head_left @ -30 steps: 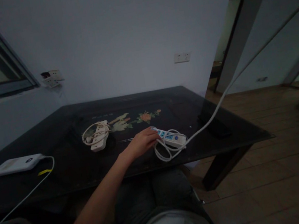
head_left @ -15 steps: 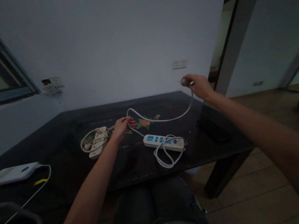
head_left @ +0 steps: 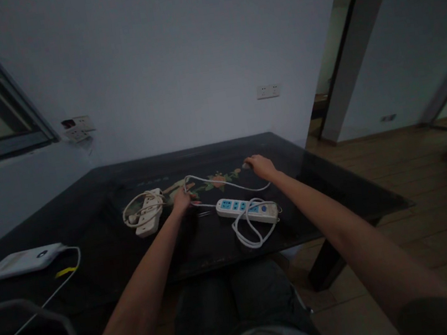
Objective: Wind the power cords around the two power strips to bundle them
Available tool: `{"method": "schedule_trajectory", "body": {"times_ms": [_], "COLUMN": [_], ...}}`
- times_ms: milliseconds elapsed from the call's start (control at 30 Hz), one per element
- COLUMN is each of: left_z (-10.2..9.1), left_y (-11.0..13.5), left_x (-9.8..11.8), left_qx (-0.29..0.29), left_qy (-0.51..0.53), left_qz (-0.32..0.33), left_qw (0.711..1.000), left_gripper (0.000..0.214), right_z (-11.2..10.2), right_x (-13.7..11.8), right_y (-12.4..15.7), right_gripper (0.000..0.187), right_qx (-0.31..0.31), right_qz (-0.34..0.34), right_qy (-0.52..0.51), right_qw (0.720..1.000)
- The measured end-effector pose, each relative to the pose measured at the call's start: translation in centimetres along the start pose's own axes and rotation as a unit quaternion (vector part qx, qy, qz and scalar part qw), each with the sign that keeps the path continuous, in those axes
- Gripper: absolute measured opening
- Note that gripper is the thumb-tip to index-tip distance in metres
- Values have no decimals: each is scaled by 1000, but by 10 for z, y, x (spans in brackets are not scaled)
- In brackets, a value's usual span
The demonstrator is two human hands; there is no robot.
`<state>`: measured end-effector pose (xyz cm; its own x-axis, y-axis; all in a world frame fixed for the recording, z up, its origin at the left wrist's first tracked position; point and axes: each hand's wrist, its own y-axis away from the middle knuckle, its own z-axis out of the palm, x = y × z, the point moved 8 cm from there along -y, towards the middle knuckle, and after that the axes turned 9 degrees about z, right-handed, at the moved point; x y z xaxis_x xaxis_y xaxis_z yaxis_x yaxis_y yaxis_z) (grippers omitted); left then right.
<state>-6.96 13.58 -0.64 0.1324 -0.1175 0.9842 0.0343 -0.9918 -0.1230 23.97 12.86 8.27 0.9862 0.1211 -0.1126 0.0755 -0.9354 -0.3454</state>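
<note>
A white power strip with blue sockets (head_left: 231,207) lies on the dark table, some of its white cord (head_left: 246,242) looped over its right end. My left hand (head_left: 182,199) is closed around a length of that cord, just left of the strip. Low over the table behind the strip, my right hand (head_left: 261,167) pinches the plug (head_left: 246,165), mostly covered by the fingers. Between both hands the cord (head_left: 225,181) runs in a slack curve. A second, all-white power strip (head_left: 149,215), wrapped in its own cord, rests left of my left hand.
A white power bank-like device (head_left: 25,261) with a thin white cable lies on the left of the table (head_left: 99,208). Wall sockets (head_left: 268,91) are above the back right edge, others (head_left: 82,123) at the left corner. A chair-like frame (head_left: 57,321) stands lower left.
My right hand has brought the plug left and down, closer to the table. The cord between my hands hangs lower and slacker. My left hand has shifted slightly toward me, still gripping the cord.
</note>
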Motion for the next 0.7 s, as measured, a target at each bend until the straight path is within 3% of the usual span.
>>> {"method": "schedule_trajectory", "body": {"times_ms": [100,233,400,567,700], "left_z": [-4,-5,-1,2,-11], "left_y": [-3,-1,20,44,64], "left_x": [-2,14,43,56,48], "left_qx": [11,24,69,52,4], "left_qy": [-124,-243,-342,-403,-446], "left_qz": [13,84,186,235,202], "left_qw": [992,966,918,883,872], "left_gripper": [31,33,64,65,44], "right_z": [21,42,56,56,35], "right_x": [-6,-7,-2,2,1], "right_y": [2,3,6,9,16], "right_gripper": [37,39,40,42,43], "right_qx": [-39,-74,-88,-78,-48], "right_qz": [-11,-12,5,14,11], "right_qy": [17,31,31,-1,-54], "right_qw": [999,997,996,997,997]}}
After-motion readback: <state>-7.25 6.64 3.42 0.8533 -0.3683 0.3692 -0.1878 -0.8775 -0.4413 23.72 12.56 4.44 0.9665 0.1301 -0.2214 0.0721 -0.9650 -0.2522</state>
